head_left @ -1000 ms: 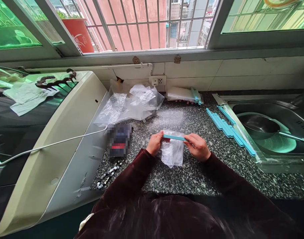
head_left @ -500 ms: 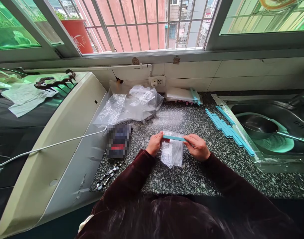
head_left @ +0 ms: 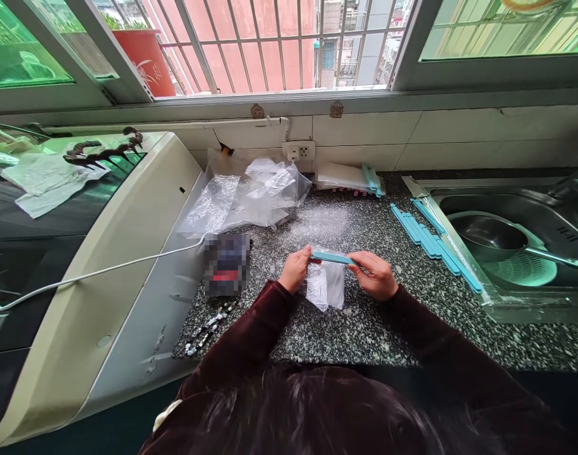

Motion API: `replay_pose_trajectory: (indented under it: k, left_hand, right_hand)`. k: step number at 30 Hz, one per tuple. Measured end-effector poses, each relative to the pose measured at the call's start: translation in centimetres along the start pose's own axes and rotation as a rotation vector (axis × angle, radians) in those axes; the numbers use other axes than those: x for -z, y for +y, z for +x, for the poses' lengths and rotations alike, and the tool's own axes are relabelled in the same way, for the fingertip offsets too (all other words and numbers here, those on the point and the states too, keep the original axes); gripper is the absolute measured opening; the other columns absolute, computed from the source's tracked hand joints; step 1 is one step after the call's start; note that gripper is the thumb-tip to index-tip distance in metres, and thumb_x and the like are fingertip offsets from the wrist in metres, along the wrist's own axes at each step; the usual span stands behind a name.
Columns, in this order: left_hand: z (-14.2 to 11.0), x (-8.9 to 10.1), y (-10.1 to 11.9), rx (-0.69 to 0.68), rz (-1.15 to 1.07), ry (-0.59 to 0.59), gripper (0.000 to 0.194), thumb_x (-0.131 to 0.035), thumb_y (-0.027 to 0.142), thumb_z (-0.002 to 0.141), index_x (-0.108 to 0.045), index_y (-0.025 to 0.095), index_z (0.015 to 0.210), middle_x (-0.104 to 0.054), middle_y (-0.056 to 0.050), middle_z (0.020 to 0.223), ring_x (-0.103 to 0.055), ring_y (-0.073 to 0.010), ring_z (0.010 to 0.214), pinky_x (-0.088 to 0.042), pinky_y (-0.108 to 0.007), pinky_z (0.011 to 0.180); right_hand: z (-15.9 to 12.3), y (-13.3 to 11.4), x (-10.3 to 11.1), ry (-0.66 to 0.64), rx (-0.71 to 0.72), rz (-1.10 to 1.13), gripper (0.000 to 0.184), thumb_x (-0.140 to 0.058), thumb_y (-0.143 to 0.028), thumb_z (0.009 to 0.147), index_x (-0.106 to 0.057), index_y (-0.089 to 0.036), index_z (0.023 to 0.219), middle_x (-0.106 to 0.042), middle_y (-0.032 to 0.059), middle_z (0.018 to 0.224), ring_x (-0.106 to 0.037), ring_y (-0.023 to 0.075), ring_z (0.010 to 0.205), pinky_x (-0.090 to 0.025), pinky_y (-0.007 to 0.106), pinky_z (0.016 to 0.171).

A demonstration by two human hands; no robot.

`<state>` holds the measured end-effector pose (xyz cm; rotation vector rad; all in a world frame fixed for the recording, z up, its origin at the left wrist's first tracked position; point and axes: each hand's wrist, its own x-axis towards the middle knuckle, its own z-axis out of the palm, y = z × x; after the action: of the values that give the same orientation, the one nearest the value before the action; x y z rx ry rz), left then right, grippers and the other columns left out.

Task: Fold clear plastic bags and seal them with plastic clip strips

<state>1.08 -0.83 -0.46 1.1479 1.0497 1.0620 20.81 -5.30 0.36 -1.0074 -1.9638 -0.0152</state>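
Nearest, dark sleeves reach over the speckled table (head_left: 317, 344), with a beaded strand (head_left: 211, 325) lying on it at the near left. Farther in, the left hand (head_left: 295, 270) pinches one end of a teal sealing strip (head_left: 333, 258) between thumb and fingers, and the right hand (head_left: 374, 275) grips the other end. Held from both ends, the strip lies nearly level across the top of a small clear plastic bag (head_left: 325, 287); the two-ended hold probably keeps strip and bag edge lined up. The bag's lower part spreads toward the near side, and whether the strip has closed on it cannot be told. Left of the left hand is a dark, pixelated item (head_left: 226, 268), with a white cable (head_left: 127, 260) running up to it. To the right, loose teal strips (head_left: 428, 240) lie side by side in a slanting row next to the sink (head_left: 520, 311), likely fanned so that each is easy to pick up. In the sink, a pan (head_left: 487, 234) sits over a pale green strainer (head_left: 520, 273). At the far left, crumpled clear plastic (head_left: 251, 199) is heaped against the wall, perhaps pushed back to free the middle. A flat stack of clear bags (head_left: 340, 177) with teal strips on its right end lies beside it, near the wall socket (head_left: 304, 151). Beyond stands the barred window (head_left: 270, 44).
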Motion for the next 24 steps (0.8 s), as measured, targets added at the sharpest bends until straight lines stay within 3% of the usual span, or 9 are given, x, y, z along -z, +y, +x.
replay_pose_trajectory:
  k: [13, 18, 24]
  left_hand:
    - [-0.1, -0.1, 0.2, 0.009, 0.046, 0.034, 0.047, -0.051, 0.048, 0.081, -0.065, 0.013, 0.052, -0.062, -0.003, 0.055, -0.048, -0.0117, 0.054, -0.037, -0.025, 0.06]
    - [0.1, 0.2, 0.0, 0.005, 0.07, 0.05, 0.049, -0.05, 0.05, 0.081, -0.064, 0.013, 0.053, -0.062, -0.003, 0.055, -0.047, -0.0115, 0.052, -0.035, -0.025, 0.058]
    - [0.2, 0.5, -0.2, -0.027, 0.077, 0.061, 0.051, -0.051, 0.057, 0.076, -0.064, 0.013, 0.056, -0.063, -0.003, 0.057, -0.045, -0.0108, 0.051, -0.033, -0.025, 0.054]
  right_hand:
    - [0.4, -0.2, 0.6, 0.074, -0.014, -0.073, 0.013, -0.055, -0.022, 0.081, -0.065, -0.02, 0.089, -0.068, 0.0068, 0.083, -0.061, 0.0188, 0.077, -0.052, 0.036, 0.069]
    - [0.6, 0.0, 1.2, 0.111, -0.06, -0.117, 0.014, -0.053, -0.025, 0.083, -0.065, -0.021, 0.087, -0.068, 0.0069, 0.082, -0.06, 0.0197, 0.077, -0.05, 0.037, 0.07]
    - [0.7, 0.4, 1.8, 0.143, -0.008, -0.122, 0.012, -0.055, -0.025, 0.082, -0.064, -0.021, 0.088, -0.068, 0.0063, 0.082, -0.06, 0.0191, 0.076, -0.049, 0.036, 0.069]
